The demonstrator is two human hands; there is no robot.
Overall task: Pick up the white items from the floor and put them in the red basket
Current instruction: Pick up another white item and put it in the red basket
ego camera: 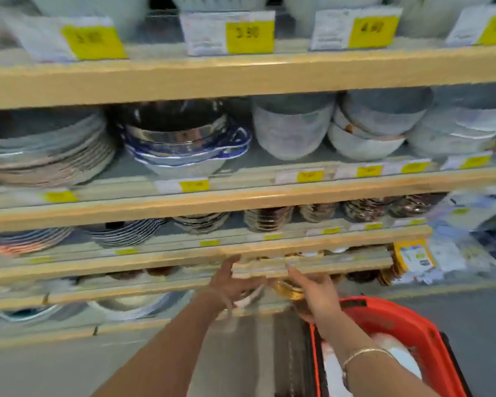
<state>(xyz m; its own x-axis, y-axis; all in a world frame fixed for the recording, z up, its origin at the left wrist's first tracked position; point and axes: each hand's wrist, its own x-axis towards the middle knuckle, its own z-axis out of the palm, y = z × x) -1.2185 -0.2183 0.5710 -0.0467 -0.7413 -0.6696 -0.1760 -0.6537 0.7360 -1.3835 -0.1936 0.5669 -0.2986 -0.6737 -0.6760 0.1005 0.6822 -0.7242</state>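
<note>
A: White items point(396, 359) lie inside the red basket point(413, 328), at lower right on the grey floor point(476, 325); they are partly hidden by the right forearm.

B: And the hands?

A: Left hand point(229, 285) reaches toward a low shelf point(183, 255), fingers spread and relaxed. Something pale blurs beneath its palm; whether it is held cannot be told. Right hand point(312, 287) extends beside it, fingers straight, just in front of a gold-rimmed stack of dishes point(288, 290). A bracelet point(364, 353) circles the right wrist.

B: Above them?

A: Stacked plates point(46, 150) and bowls point(292, 130), with yellow price tags point(249, 32).
</note>
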